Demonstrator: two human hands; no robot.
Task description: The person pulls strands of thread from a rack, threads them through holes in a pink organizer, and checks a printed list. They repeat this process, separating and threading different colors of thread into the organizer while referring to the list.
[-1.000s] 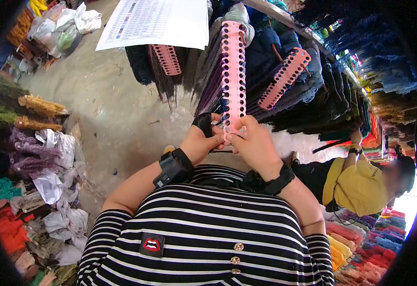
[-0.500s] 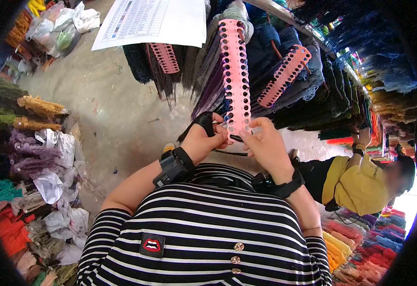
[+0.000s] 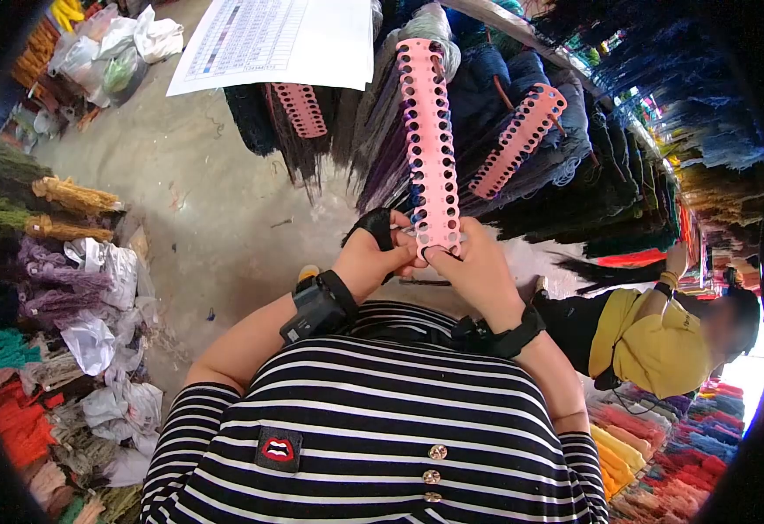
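A long pink thread card [image 3: 434, 148] with round holes down both edges points away from me, its near end between my hands. My left hand [image 3: 369, 262] is closed around a bundle of black thread [image 3: 373, 229], its thumb and fingertips at the card's lower left corner. With thumb and fingers, my right hand [image 3: 480, 272] pinches the card's near end, where a bit of black thread shows at the last hole. The fingertips partly hide this thread.
Two more pink cards [image 3: 518, 141] [image 3: 300, 110] lie on dark yarn skeins ahead. A printed sheet [image 3: 273, 44] is at the top. Plastic bags and coloured yarn [image 3: 15, 349] line the left. A person in yellow [image 3: 653, 341] stands at the right by hanging yarn.
My right hand has shifted slightly left, and the black loop at the card's near end shows less. A dark bundle now shows by the other person, whose arm has moved.
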